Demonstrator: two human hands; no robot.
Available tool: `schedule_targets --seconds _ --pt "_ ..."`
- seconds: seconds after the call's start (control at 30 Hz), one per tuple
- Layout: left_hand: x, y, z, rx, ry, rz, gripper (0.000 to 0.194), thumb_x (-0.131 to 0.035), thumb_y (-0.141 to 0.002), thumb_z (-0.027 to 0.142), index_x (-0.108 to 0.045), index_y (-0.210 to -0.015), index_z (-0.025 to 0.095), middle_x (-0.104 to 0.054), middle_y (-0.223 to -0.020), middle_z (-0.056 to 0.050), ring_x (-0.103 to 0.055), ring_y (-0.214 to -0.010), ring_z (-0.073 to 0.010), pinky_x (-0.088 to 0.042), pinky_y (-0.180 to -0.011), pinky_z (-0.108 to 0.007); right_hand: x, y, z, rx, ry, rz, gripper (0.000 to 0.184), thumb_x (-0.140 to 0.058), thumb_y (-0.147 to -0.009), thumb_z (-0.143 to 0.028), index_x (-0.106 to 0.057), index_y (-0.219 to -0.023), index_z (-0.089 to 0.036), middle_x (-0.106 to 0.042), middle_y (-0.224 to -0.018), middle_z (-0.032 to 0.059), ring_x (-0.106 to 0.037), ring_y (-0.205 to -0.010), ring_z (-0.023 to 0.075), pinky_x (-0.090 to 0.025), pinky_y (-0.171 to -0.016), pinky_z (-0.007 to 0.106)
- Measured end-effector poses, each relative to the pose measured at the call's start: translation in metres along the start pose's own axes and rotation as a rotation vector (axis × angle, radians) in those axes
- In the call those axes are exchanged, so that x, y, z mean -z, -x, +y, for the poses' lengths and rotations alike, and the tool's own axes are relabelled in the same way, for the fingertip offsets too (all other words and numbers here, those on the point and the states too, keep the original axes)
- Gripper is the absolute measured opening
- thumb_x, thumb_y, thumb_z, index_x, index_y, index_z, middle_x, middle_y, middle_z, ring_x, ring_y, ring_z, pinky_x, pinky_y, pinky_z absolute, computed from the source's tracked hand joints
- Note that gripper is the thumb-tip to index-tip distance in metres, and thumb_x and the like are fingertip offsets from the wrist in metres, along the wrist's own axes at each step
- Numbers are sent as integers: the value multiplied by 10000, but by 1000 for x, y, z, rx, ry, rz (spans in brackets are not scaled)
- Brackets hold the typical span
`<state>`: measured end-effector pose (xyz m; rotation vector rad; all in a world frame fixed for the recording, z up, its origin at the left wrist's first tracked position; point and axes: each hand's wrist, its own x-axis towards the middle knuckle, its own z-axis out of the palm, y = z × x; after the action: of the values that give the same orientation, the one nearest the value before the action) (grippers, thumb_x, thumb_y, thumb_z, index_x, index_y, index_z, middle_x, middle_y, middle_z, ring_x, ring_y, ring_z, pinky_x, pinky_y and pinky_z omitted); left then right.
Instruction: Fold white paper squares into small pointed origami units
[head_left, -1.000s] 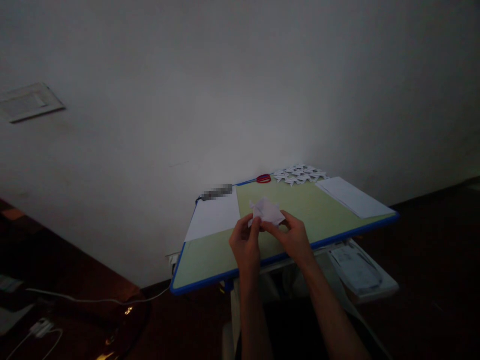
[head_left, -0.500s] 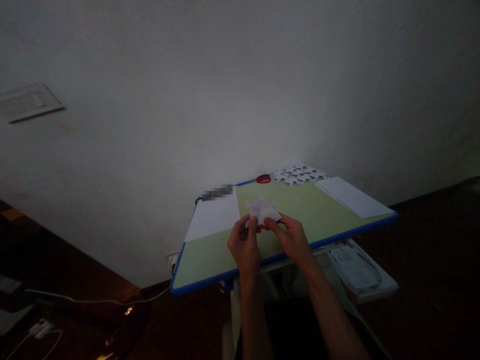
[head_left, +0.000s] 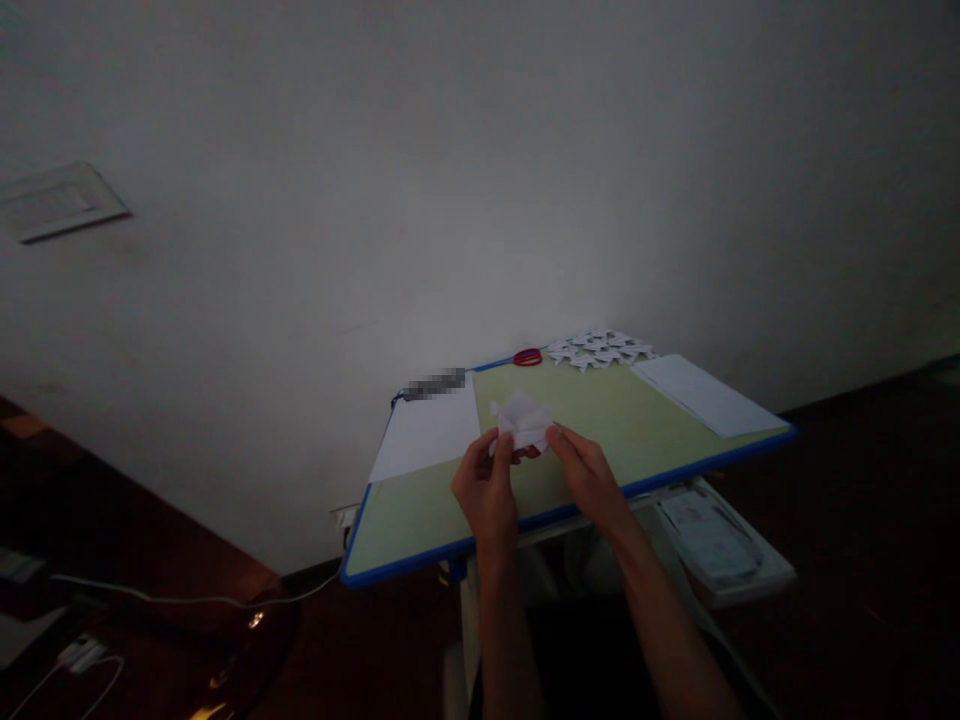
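A small piece of folded white paper (head_left: 521, 418) with pointed corners is held above the near part of the green tabletop (head_left: 577, 400). My left hand (head_left: 486, 490) pinches its left lower edge, thumb on top. On the right side, my right hand (head_left: 589, 475) grips the paper's corner between thumb and fingers. Some fingertips are hidden beneath the paper, and the dim light blurs its finer creases.
Scissors with red handles (head_left: 527, 357) lie at the back edge. Beside them are several folded white paper pieces (head_left: 600, 349). White sheets (head_left: 709, 395) rest at the right, another sheet (head_left: 427, 430) at the left. An open drawer (head_left: 724, 545) juts out below. A wall (head_left: 480, 200) stands behind.
The paper has shifted slightly left and its shape looks more creased. My right thumb has moved from the paper's near middle out to its right corner.
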<state>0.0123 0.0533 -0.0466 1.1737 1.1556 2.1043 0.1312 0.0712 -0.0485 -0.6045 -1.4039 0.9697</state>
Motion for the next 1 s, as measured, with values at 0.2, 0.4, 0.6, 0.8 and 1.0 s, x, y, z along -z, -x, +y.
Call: schedule_targets --seconds 0.2,0.4,0.6,0.8,1.0 --pt "0 0 -1 31 42 -31 316 -821 -782 384 -750 -984 150 -747 -718 -23 -692 -643 -142 -548 -673 -253 3 -1 3 -20 7 11 316 -566 -970 -468 -721 -901 -202 -754 -922 43 -677 -882 220 -515 -829 308" --pt "0 -1 -2 94 31 -98 263 -794 -812 381 -731 -915 148 -763 -749 -36 -719 -679 -160 -558 -708 -267 1 -2 14 -67 -21 89 253 -768 -825 -391 -727 -981 -197 -769 -983 56 -701 -934 241 -544 -846 334" --pt "1 -2 -1 83 28 -199 230 -783 -825 365 -720 -884 152 -748 -751 -37 -687 -679 -151 -545 -678 -260 0 -2 6 -101 -103 130 216 -751 -836 -414 -700 -862 -205 -768 -893 33 -721 -886 234 -561 -810 319" --pt "3 -2 -1 93 10 -242 225 -758 -843 367 -715 -880 149 -723 -731 -30 -659 -656 -145 -525 -651 -253 -1 -3 5 -120 -91 164 278 -737 -839 -470 -704 -879 -197 -779 -888 56 -724 -858 232 -566 -797 326" --pt "3 -4 0 101 -37 -261 216 -751 -842 366 -714 -841 153 -697 -731 -19 -637 -654 -133 -511 -649 -240 -1 -4 8 -116 -82 219 295 -752 -819 -480 -718 -874 -192 -780 -870 67 -720 -849 237 -562 -795 344"
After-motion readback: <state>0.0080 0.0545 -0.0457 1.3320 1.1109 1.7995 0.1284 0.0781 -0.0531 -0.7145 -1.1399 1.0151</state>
